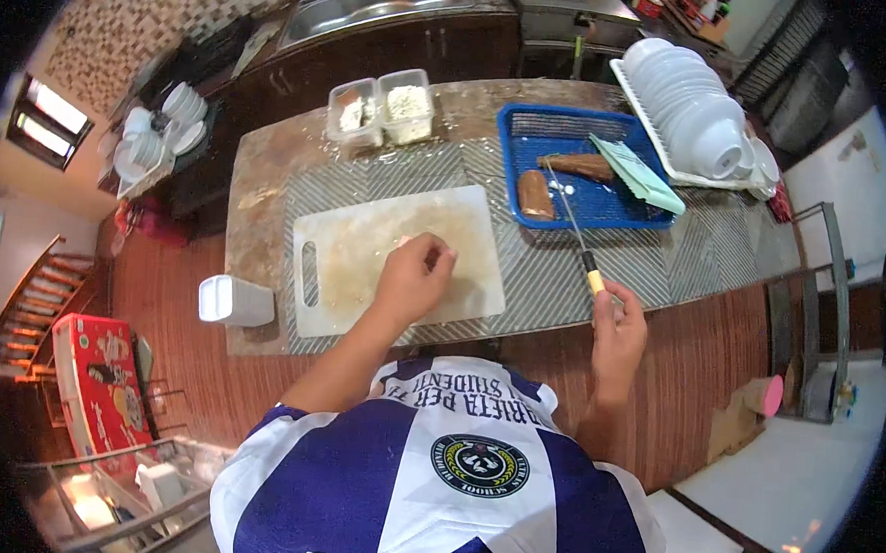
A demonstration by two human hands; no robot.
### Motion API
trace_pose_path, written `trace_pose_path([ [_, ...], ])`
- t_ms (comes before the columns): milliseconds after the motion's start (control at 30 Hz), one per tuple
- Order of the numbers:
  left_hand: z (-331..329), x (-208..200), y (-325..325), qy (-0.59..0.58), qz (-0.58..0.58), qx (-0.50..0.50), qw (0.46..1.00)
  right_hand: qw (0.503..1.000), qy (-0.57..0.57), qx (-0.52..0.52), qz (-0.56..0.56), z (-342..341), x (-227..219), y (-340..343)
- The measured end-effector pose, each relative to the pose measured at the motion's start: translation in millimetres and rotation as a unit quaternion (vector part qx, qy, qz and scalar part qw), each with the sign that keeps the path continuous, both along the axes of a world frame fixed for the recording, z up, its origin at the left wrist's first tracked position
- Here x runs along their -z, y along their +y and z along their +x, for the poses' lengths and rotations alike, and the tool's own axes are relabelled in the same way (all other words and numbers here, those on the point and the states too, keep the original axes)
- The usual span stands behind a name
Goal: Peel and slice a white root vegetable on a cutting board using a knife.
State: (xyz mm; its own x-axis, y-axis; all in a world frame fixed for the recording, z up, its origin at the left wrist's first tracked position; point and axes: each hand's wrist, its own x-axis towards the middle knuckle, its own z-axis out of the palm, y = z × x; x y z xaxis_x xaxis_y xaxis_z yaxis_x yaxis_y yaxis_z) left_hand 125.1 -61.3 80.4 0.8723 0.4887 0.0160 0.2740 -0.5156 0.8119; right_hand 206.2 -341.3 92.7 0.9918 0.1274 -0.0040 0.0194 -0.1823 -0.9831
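Table (257, 234) ahead, knife (588, 261) in the right hand (619, 332)

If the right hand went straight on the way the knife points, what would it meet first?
Probably the blue basket: its near rim lies ahead of the right hand. The knife seems to reach over that rim, so the hand might pass above; height is unclear.

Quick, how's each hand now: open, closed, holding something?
Left hand: curled over the cutting board; whether it grips anything can't be told.
Right hand: closed, holding a knife.
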Motion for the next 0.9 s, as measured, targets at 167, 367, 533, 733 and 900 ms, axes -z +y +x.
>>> trace_pose_path([
  [167, -32, 24, 36, 0.050, 0.020, -0.108, 0.993, 0.956, 0.181, -0.151, 0.173, -11, 5, 31],
  [367, -42, 65, 54, 0.141, 0.007, -0.097, 0.985, 0.906, 0.269, -0.268, 0.188, -36, 36, 95],
  [533, -34, 57, 55, 0.107, 0.003, -0.055, 0.993, 0.872, 0.356, -0.264, 0.206, -54, 51, 123],
  [733, -29, 66, 55, 0.108, -0.021, -0.046, 0.993, 0.890, 0.368, -0.224, 0.151, -62, 46, 135],
  [900, -29, 76, 60, 0.061, -0.047, -0.051, 0.996, 0.944, 0.184, -0.273, -0.035, -68, 60, 137],
])
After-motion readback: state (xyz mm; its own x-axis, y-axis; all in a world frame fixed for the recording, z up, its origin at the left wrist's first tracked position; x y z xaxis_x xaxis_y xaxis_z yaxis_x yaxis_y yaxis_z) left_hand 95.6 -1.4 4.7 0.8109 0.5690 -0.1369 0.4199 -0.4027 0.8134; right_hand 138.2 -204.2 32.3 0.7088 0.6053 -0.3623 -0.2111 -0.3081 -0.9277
